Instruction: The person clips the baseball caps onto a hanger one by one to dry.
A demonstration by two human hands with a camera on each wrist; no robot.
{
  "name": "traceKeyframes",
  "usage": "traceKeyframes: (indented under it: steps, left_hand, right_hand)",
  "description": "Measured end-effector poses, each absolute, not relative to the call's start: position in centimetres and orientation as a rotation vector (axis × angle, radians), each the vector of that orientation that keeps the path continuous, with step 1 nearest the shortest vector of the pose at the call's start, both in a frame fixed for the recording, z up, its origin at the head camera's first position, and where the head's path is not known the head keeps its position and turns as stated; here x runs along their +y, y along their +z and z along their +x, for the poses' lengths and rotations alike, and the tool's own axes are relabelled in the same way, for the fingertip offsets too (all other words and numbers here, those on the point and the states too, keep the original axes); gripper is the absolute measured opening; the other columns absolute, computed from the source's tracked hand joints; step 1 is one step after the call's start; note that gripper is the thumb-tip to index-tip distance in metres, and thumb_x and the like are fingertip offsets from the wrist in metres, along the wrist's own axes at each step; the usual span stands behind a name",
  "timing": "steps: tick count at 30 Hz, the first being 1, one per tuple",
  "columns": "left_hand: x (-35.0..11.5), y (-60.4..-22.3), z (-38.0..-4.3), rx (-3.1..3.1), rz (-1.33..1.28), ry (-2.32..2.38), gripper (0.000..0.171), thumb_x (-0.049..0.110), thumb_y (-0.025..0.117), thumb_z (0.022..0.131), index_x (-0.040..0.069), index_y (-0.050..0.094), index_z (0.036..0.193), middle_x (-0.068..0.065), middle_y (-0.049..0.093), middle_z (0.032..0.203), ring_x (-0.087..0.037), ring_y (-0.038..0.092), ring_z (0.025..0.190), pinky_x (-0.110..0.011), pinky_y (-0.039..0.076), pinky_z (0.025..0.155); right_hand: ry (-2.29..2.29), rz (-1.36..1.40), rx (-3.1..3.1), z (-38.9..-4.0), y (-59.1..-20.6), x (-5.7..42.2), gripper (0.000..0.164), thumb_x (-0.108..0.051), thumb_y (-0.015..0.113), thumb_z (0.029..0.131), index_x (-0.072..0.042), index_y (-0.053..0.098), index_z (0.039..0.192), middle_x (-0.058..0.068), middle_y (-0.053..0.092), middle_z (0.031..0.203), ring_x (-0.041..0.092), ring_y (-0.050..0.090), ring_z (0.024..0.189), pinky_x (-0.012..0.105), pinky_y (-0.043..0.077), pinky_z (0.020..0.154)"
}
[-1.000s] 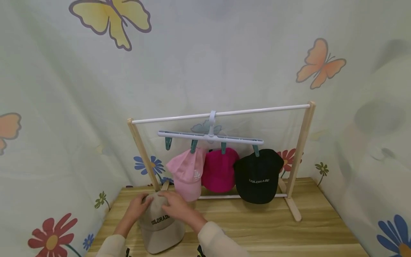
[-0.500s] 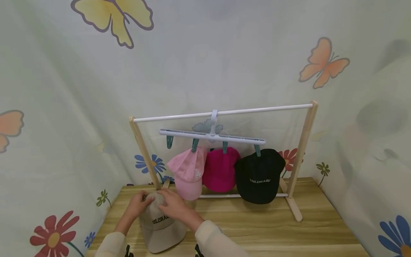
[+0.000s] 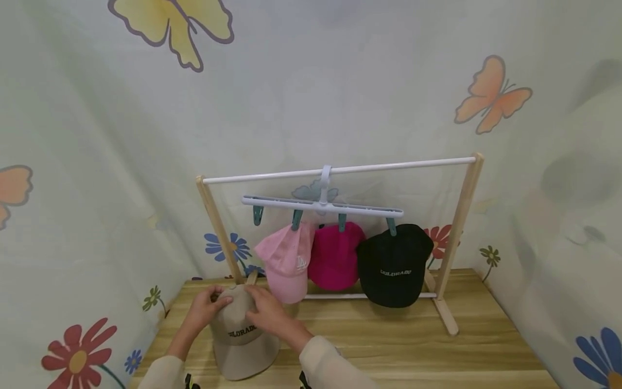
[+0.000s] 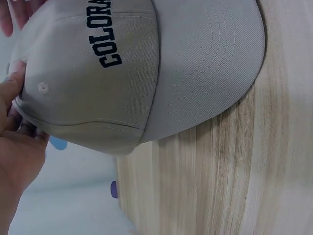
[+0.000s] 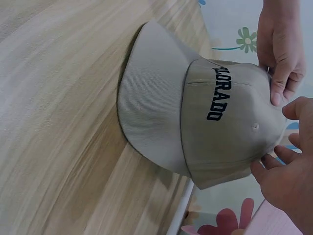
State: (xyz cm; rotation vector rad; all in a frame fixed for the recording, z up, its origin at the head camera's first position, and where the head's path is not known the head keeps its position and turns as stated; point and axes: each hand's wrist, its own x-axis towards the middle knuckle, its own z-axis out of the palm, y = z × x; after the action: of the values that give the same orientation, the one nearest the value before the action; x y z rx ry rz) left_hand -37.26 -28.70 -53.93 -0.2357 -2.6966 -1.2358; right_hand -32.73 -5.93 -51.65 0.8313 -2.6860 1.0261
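Observation:
A beige baseball cap (image 3: 238,354) with COLORADO lettering stands at the table's left, brim towards me. My left hand (image 3: 201,310) grips the left side of its crown; in the left wrist view the thumb (image 4: 15,81) lies on the front and the fingers go behind. Across from it, my right hand (image 3: 272,312) holds the crown's right side, its fingertips at the fabric in the right wrist view. A pale hanger (image 3: 291,205) carries a light pink cap (image 3: 286,265), a magenta cap (image 3: 335,259) and a black cap (image 3: 393,259). Its leftmost green clip (image 3: 258,215) holds nothing.
The hanger hooks over the white top rod (image 3: 408,165) of a wooden-sided rack. One rack foot (image 3: 446,317) juts forward at the right. All of it stands on a wood-grain table (image 3: 389,351), with a printed curtain (image 3: 340,97) behind and at both sides.
The beige cap has shifted up slightly between both hands, and its crown sits a little higher. My left hand has moved slightly left. The hanging caps stay in place.

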Motion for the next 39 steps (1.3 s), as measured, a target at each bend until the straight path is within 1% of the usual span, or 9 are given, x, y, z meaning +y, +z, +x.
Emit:
traceKeyframes:
  steps: [4,7,12,17,22,25,28,32,39]
  left_hand:
    - [-28.6,-53.4,-36.7,-2.650,-0.299,-1.313,0.020,0.011,0.078,0.090,-0.002,0.066,0.101,-0.009,0.068,0.091,-0.013,0.057,0.077,-0.025,0.049,0.064]
    - [-28.6,-53.1,-36.3,-2.627,-0.333,-1.346,0.019,0.010,0.078,0.089,0.000,0.065,0.099,-0.008,0.066,0.090,-0.012,0.056,0.077,-0.025,0.047,0.064]
    - [-28.8,-52.9,-35.6,-2.622,-0.335,-1.415,0.019,0.009,0.079,0.088,0.001,0.066,0.099,-0.007,0.063,0.090,-0.014,0.055,0.077,-0.025,0.047,0.065]
    - [-28.9,-52.8,-35.1,-2.612,-0.339,-1.474,0.022,0.011,0.082,0.086,0.002,0.065,0.098,-0.006,0.063,0.089,-0.014,0.054,0.077,-0.025,0.047,0.064]
    - [-29.0,-52.6,-34.6,-2.598,-0.372,-1.433,0.024,0.012,0.084,0.083,0.004,0.064,0.095,-0.006,0.064,0.089,-0.012,0.055,0.076,-0.025,0.047,0.064]
    - [-28.9,-52.3,-34.3,-2.594,-0.429,-1.390,0.024,0.013,0.085,0.083,0.005,0.064,0.093,-0.005,0.064,0.088,-0.010,0.055,0.076,-0.024,0.046,0.064]
    - [-28.7,-52.0,-34.1,-2.596,-0.474,-1.360,0.024,0.013,0.085,0.082,0.006,0.064,0.092,-0.003,0.064,0.087,-0.009,0.053,0.075,-0.024,0.045,0.063]
    - [-28.4,-51.6,-33.9,-2.605,-0.482,-1.354,0.024,0.012,0.085,0.082,0.007,0.064,0.092,-0.002,0.062,0.086,-0.010,0.052,0.074,-0.025,0.044,0.063]
    - [-28.4,-51.6,-33.7,-2.606,-0.478,-1.376,0.023,0.012,0.085,0.082,0.006,0.065,0.093,-0.002,0.064,0.087,-0.009,0.055,0.076,-0.024,0.046,0.064]
  right_hand:
    - [1.036,0.805,-2.656,-33.0,-51.5,-6.2,0.058,-0.014,0.067,0.094,-0.002,0.048,0.147,0.015,0.054,0.146,0.029,0.053,0.133,0.037,0.045,0.109]
    - [1.046,0.797,-2.661,-33.0,-51.3,-6.3,0.058,-0.015,0.067,0.094,-0.002,0.048,0.147,0.015,0.054,0.147,0.029,0.052,0.135,0.038,0.044,0.111]
    - [1.085,0.792,-2.679,-32.8,-51.0,-6.4,0.058,-0.018,0.065,0.097,-0.002,0.046,0.149,0.014,0.051,0.150,0.029,0.049,0.138,0.039,0.041,0.113]
    - [1.071,0.803,-2.681,-32.8,-50.9,-6.5,0.055,-0.021,0.064,0.099,-0.004,0.049,0.149,0.014,0.053,0.148,0.028,0.050,0.137,0.038,0.041,0.113]
    - [1.055,0.793,-2.657,-32.7,-51.1,-6.7,0.044,-0.021,0.064,0.099,-0.006,0.057,0.140,0.010,0.061,0.137,0.024,0.056,0.129,0.035,0.046,0.108]
    - [1.098,0.778,-2.610,-32.7,-51.2,-6.7,0.034,-0.019,0.066,0.099,-0.006,0.062,0.130,0.007,0.066,0.126,0.021,0.060,0.119,0.032,0.050,0.101]
    - [1.138,0.784,-2.562,-32.8,-51.4,-6.6,0.028,-0.019,0.067,0.099,-0.006,0.064,0.123,0.006,0.067,0.119,0.017,0.062,0.111,0.029,0.052,0.096]
    - [1.141,0.816,-2.538,-33.1,-51.6,-6.5,0.025,-0.021,0.067,0.099,-0.007,0.064,0.120,0.004,0.068,0.115,0.015,0.062,0.108,0.027,0.052,0.093]
    - [1.207,0.810,-2.567,-33.0,-51.8,-6.5,0.018,-0.020,0.066,0.100,-0.011,0.063,0.116,0.002,0.070,0.110,0.011,0.064,0.102,0.025,0.053,0.087]
